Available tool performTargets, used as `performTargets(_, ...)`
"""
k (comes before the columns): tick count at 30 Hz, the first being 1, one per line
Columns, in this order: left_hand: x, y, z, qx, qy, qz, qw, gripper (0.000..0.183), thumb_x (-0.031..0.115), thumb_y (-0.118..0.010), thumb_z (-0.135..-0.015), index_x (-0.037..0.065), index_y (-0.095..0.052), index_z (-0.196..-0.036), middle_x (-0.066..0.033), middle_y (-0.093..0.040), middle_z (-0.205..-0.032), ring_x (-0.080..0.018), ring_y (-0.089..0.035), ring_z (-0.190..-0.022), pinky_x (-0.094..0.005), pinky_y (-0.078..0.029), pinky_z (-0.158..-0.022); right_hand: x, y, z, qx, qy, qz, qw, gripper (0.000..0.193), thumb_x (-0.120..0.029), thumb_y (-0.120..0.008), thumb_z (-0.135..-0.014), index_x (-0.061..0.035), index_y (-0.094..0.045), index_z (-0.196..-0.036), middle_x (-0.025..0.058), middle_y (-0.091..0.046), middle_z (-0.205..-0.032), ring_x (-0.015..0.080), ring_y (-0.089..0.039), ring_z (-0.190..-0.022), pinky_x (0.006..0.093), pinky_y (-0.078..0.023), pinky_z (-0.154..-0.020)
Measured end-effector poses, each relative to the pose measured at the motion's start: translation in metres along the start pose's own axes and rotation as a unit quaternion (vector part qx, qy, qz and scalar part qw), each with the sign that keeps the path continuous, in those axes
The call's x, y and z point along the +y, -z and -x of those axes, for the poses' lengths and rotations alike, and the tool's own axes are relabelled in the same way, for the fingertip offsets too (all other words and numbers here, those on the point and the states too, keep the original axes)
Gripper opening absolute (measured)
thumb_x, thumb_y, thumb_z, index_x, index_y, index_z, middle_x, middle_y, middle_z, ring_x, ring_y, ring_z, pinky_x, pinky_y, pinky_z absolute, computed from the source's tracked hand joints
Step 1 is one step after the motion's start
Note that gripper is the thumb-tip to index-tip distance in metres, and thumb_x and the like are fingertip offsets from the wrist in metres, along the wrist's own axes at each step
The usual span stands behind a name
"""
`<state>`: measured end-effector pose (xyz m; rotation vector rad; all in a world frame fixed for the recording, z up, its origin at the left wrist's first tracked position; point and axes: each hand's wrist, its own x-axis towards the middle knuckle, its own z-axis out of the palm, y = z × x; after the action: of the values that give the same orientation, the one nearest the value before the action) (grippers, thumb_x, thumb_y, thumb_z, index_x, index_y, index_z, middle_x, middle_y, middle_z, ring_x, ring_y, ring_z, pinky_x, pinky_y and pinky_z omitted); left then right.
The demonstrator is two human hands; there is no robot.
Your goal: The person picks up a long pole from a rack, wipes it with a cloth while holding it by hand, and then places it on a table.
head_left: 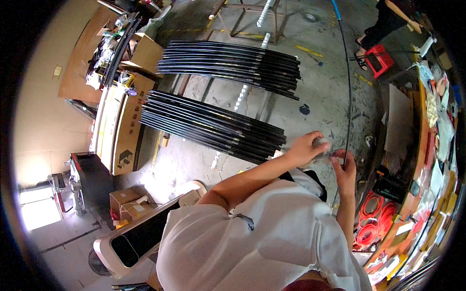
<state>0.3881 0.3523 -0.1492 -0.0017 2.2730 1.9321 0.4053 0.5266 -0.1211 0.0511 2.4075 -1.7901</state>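
Note:
A long thin black rod [349, 92] runs upward from my right hand [345, 174], with a blue section at its far end. The right fingers are closed around its near part. Just left of it, my left hand [307, 149] curls its fingers around a pale, see-through thing [322, 145], too blurred by motion to name. Beyond my left forearm lies a near row of black rods [213, 125], side by side. A second row of black rods [228, 65] lies farther off, parallel to it.
White notched strips [241, 97] show by the rods. Cardboard boxes [131, 123] stand left; a cream-framed bench [104, 247] is lower left. On the right are a cluttered shelf [422, 160], orange hose coils [371, 220], a red stool [379, 60] and another person [383, 24].

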Motion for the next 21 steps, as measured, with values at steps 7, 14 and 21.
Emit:
performTargets(7,0.001,-0.011,-0.004,-0.056,-0.016,0.055,0.997,0.045,0.035,-0.064,-0.081,-0.003,-0.053,-0.102,-0.013,-0.058,-0.082,-0.0173,-0.053,-0.072,-0.0319,-0.044,-0.067,0.01,0.011,-0.005,-0.011,-0.078,0.058,0.995,0.011,-0.003,-0.059,-0.08,-0.0033,-0.052,-0.089,-0.0009,-0.049,-0.08,0.0061,-0.042,-0.071,0.0209,-0.037,-0.057)
performTargets(14,-0.012,-0.002,-0.01,-0.071,0.031,0.044,0.996,0.041,0.032,-0.067,-0.079,-0.002,-0.053,-0.096,-0.0069,-0.057,-0.081,-0.0131,-0.052,-0.074,-0.0282,-0.043,-0.067,0.022,0.021,-0.009,0.002,-0.072,-0.012,0.997,0.006,-0.005,-0.055,-0.083,-0.0024,-0.052,-0.088,0.0,-0.051,-0.083,0.008,-0.042,-0.074,0.0215,-0.036,-0.07)
performTargets(21,-0.024,0.004,-0.019,-0.194,-0.04,0.044,0.979,0.041,0.03,-0.073,-0.072,0.002,-0.054,-0.095,-0.0044,-0.056,-0.08,-0.012,-0.051,-0.073,-0.0267,-0.042,-0.067,0.018,0.036,-0.017,0.004,-0.083,-0.037,0.996,0.001,-0.003,-0.051,-0.086,-0.0024,-0.051,-0.087,-0.0013,-0.048,-0.079,0.0088,-0.043,-0.075,0.0214,-0.036,-0.07)
